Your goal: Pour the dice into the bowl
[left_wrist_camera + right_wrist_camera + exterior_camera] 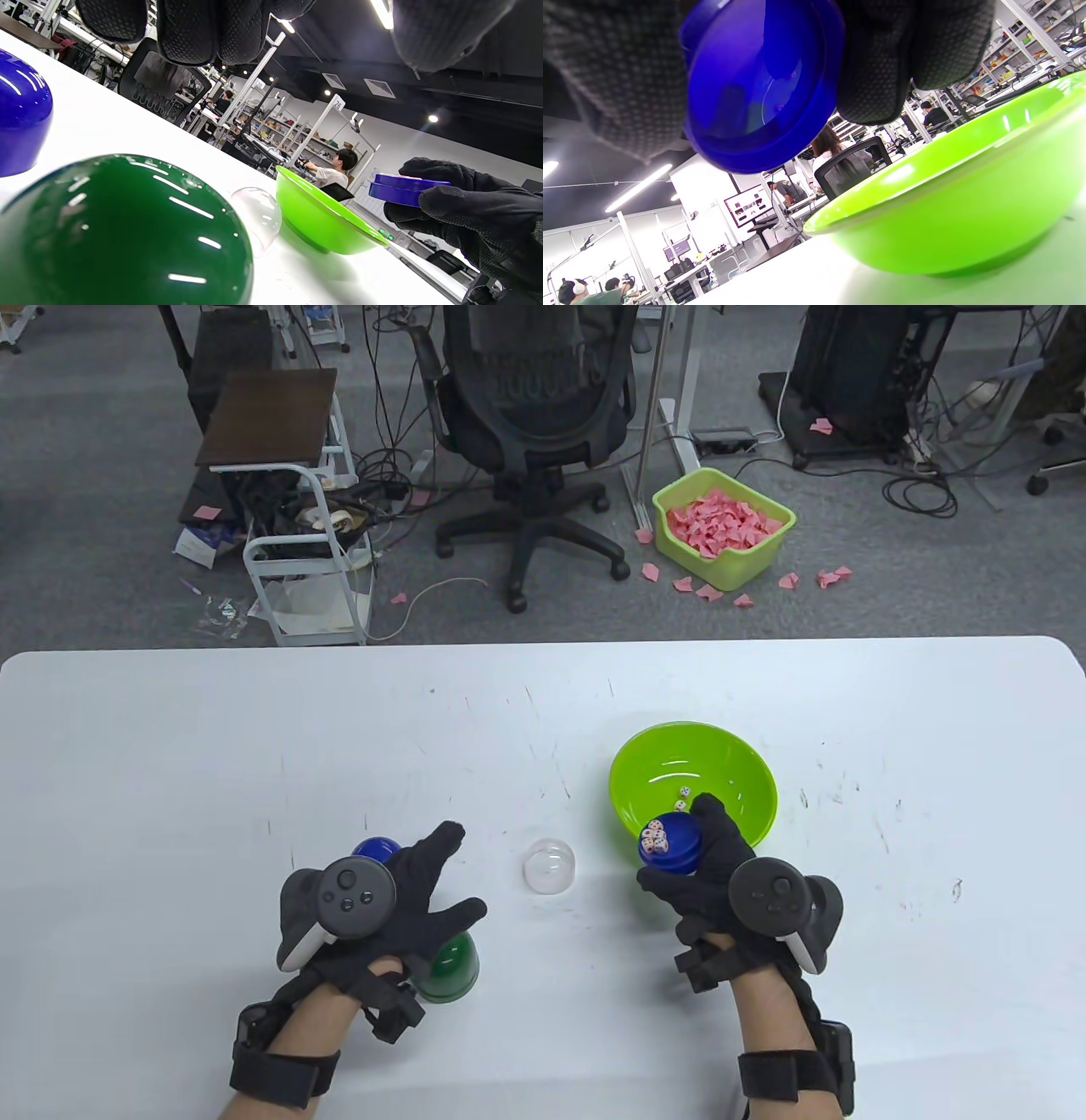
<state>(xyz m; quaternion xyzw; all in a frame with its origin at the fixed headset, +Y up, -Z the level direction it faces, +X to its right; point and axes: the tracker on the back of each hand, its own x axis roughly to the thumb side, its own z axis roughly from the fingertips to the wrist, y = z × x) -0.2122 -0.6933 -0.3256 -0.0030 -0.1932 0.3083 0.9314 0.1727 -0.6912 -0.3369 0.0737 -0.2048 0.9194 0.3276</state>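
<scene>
**Blue dice cup held at the bowl's near rim**

Your right hand grips a blue cup with dice inside, raised at the near rim of the green bowl, right of the table's centre. Two dice lie in the bowl. Your left hand rests fingers spread, holding nothing, over a green dome near the table's near edge.

Open table beyond clear dome and green bowl.

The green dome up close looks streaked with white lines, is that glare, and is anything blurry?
Left wrist view: yes, ceiling lights glare in streaks on the green dome, whose near edge is soft. Right wrist view: the blue tray looms close, slightly blurred. Table view: sharp, evenly lit.
</scene>
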